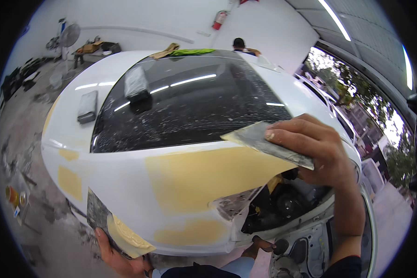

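My right hand [317, 141] grips a thin grey filler spreader [268, 143], its pale edge smeared with yellow, just over the rim between the dark car window [190, 102] and the white body panel [116, 173]. Whether its edge touches the surface I cannot tell. A broad patch of yellow body filler [190, 178] covers the panel below the glass, and a smaller patch [190, 231] lies nearer me. At the lower left my left hand [118, 260] holds a grey flat mixing plate [98, 208], tilted, with a thick dollop of yellow filler [127, 235] on it.
Two grey blocks rest on the car: one [136, 83] on the glass, another [87, 106] on white bodywork. A green cloth [192, 52] lies at the far edge. Beyond it is another person [240, 45]. A dark opening [287, 204] gapes at right. A fan [70, 36] stands far left.
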`<action>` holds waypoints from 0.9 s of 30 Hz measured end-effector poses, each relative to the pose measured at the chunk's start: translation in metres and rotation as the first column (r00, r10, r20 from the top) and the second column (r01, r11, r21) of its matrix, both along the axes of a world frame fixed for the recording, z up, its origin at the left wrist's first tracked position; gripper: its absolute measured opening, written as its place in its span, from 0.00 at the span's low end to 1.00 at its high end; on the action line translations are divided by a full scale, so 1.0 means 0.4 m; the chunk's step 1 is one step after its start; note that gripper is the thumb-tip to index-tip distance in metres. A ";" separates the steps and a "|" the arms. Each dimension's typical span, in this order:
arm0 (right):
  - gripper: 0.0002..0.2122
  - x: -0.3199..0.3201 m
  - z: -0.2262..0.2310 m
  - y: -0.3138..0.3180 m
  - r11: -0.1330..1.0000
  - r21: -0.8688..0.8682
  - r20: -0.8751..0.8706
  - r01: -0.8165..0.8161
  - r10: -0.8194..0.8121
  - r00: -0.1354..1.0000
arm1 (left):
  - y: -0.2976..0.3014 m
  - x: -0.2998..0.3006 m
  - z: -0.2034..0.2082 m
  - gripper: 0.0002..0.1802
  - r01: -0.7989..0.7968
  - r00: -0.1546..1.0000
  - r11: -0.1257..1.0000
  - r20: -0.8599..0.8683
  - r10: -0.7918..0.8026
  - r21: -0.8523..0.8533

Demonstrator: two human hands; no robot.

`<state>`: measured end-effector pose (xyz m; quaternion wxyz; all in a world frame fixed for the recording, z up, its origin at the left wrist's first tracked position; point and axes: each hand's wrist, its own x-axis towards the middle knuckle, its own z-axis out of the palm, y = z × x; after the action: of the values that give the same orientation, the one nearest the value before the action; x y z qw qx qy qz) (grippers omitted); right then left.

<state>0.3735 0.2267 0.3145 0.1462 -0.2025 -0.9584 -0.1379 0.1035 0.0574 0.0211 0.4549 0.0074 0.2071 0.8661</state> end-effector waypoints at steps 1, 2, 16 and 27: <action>0.28 0.011 -0.043 -0.046 0.999 0.009 -0.191 -0.045 0.046 0.981 | 0.029 0.054 0.016 0.31 0.046 0.999 0.999 0.010 -0.046 -0.011; 0.29 0.028 -0.088 -0.114 0.996 -0.075 -0.269 -0.043 0.021 0.963 | 0.061 0.111 0.031 0.31 0.094 0.995 0.995 0.021 -0.094 -0.021; 0.28 0.484 -0.439 -0.436 0.676 -0.575 -0.725 -0.462 -0.682 -0.096 | 0.107 0.428 0.109 0.29 0.959 0.224 0.244 -0.139 -0.965 -0.145; 0.29 0.521 -0.578 -0.517 0.909 -0.411 -0.867 -0.066 -0.368 0.336 | 0.105 0.654 0.102 0.19 0.903 0.428 0.411 0.184 -0.885 -0.123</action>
<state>0.5820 0.0197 0.0833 0.6093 -0.3582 -0.6856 0.1745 0.3651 0.0994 0.0620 0.8532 0.0314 0.2377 0.4633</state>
